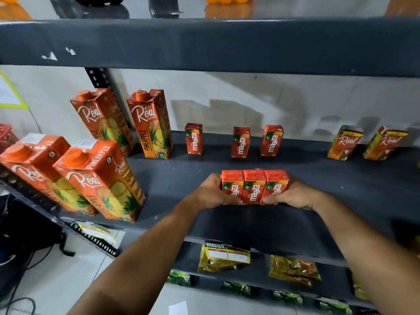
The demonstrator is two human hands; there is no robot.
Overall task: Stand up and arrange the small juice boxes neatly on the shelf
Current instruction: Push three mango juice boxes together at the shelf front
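Three small red Maaza juice boxes (254, 186) stand upright side by side, touching, near the front of the dark grey shelf (261, 226). My left hand (210, 193) presses against the left box and my right hand (295, 194) against the right box, squeezing the row together. Further back, three more small Maaza boxes stand apart: one at the left (193, 139), one in the middle (241, 142) and one to its right (271, 140). Two small Real juice boxes (345, 142) (385, 142) stand at the back right.
Several tall Real pineapple cartons (150, 123) (100, 178) stand on the shelf's left part. The upper shelf's dark edge (204, 44) hangs overhead. A lower shelf holds yellow and green packets (223, 258). White floor tiles and cables lie at the lower left.
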